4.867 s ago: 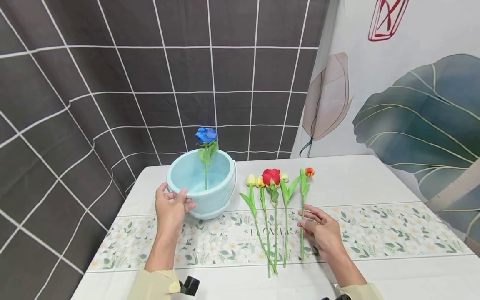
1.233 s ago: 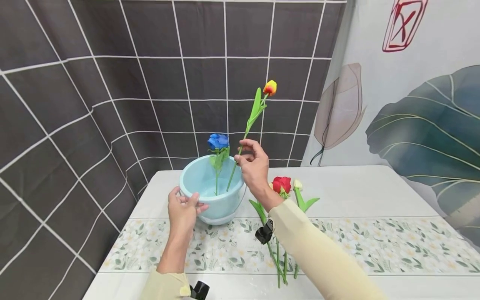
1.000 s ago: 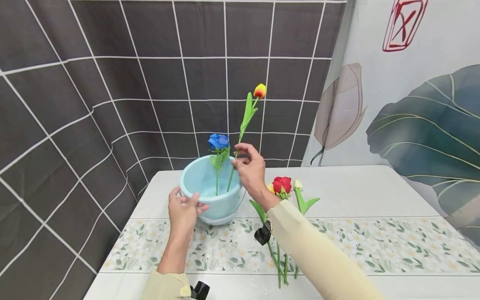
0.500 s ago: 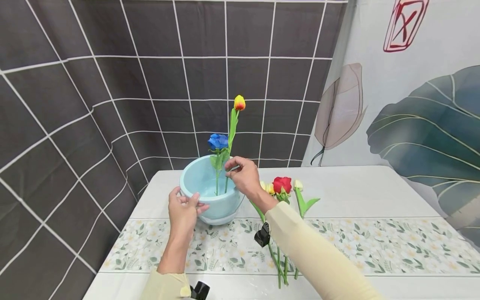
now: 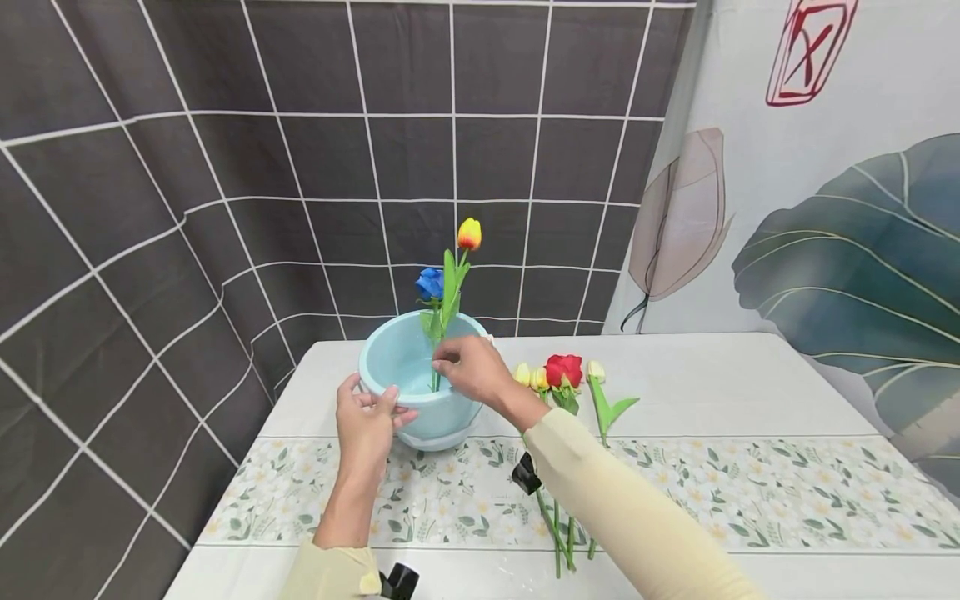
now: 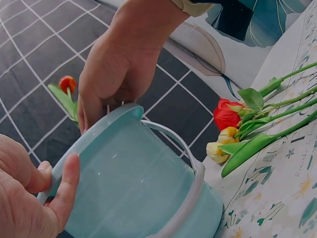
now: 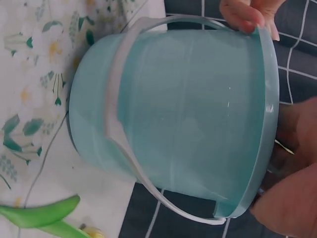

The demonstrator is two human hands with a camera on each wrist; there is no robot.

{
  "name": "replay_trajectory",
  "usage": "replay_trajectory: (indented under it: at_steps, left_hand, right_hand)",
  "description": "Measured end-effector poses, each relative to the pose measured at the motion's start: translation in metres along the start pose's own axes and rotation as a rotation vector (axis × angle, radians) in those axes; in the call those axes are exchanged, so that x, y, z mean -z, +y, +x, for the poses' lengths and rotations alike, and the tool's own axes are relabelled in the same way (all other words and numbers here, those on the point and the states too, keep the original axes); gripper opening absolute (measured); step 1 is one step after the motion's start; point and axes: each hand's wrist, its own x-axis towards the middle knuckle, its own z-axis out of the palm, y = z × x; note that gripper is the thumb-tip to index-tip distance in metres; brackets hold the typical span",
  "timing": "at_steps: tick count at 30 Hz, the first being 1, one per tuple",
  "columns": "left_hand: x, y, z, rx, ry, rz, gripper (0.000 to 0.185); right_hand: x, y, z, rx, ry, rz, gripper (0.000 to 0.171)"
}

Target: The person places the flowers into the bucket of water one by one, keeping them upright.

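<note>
Left hand grips the light blue plastic bucket's rim; inside it, right hand pinches the orange-yellow tulip's stem.

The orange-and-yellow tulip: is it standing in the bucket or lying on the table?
In the bucket: the orange-and-yellow tulip stands upright, right hand holding its stem inside the blue bucket.
</note>
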Motion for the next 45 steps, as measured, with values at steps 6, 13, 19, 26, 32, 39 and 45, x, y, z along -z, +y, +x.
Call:
replay_trajectory:
  at_steps: [6, 13, 19, 26, 32, 39, 45]
  left_hand:
    - [0.0, 0.0, 0.0, -0.002, -0.003, 0.001, 0.068]
    - [0.0, -0.001, 0.002, 0.004, -0.001, 0.005, 0.068]
    - [0.0, 0.0, 0.002, 0.008, 0.009, -0.01, 0.068]
    - [0.0, 0.0, 0.001, 0.0, 0.006, 0.0, 0.069]
    - [0.0, -0.001, -0.001, -0.004, 0.003, 0.031, 0.069]
    - [0.0, -0.001, 0.0, 0.011, 0.002, 0.034, 0.069]
    - [0.0, 0.001, 0.0, 0.012, 0.006, 0.045, 0.068]
  right_hand:
    - [0.0, -0.003, 0.0, 0.06, -0.099, -0.12, 0.022]
    - [0.006, -0.009, -0.003, 0.008, -0.022, 0.155, 0.032]
    - [0.015, -0.005, -0.008, -0.072, 0.115, 0.557, 0.035]
    - [0.037, 0.008, -0.024, -0.039, 0.185, 0.805, 0.036]
    - [0.063, 0.016, -0.051, -0.064, 0.254, 0.84, 0.031]
    - [0.092, 0.039, -0.092, -0.222, 0.321, 0.764, 0.028]
    - [0.102, 0.069, -0.137, -0.411, 0.308, 0.656, 0.036]
